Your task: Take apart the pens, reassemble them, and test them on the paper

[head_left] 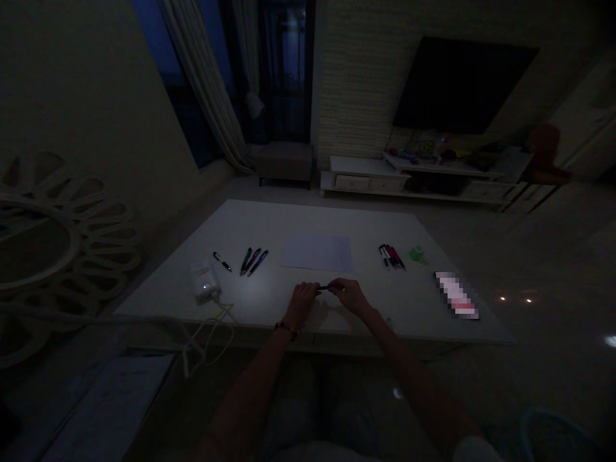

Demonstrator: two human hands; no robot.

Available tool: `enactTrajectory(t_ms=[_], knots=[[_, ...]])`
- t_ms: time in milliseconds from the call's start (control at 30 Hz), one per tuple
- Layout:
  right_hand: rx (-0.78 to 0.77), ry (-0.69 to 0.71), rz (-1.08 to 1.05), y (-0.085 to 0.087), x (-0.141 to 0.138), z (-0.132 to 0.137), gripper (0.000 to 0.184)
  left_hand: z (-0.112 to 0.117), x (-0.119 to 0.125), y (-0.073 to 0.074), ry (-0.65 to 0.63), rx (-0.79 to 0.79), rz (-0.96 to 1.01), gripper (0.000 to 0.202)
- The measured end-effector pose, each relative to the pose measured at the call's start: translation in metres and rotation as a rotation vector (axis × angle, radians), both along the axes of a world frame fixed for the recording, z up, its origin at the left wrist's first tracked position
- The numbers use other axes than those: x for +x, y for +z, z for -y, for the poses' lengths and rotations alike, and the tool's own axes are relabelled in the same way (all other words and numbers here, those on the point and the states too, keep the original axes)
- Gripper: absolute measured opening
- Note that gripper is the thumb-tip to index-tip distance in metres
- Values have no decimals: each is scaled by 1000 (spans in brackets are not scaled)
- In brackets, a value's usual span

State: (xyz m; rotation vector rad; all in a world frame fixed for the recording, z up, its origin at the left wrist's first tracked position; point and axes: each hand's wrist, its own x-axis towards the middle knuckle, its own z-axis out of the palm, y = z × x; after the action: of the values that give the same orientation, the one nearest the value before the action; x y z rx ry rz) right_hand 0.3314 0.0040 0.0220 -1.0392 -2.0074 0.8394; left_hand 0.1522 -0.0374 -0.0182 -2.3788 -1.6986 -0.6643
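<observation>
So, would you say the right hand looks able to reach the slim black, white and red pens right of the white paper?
Probably yes: nothing visible stands between the right hand and those pens, though it may need freeing, since it and the left hand hold a slim dark object.

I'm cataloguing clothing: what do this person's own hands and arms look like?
The left hand and right hand are both ungloved. A dark beaded bracelet circles the left wrist; the right shows none. A pale sleeve shows higher up the right arm.
</observation>
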Motion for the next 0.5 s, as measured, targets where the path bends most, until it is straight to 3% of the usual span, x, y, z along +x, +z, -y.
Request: enactTrajectory(t_ms=[200,500], knots=[[-258,-60,19,-12,-3,-1,47,2,0,4,-21,-6,-33,16],[-340,-174,25,-28,-12,-4,63,0,0,3,-24,-36,-60,15]])
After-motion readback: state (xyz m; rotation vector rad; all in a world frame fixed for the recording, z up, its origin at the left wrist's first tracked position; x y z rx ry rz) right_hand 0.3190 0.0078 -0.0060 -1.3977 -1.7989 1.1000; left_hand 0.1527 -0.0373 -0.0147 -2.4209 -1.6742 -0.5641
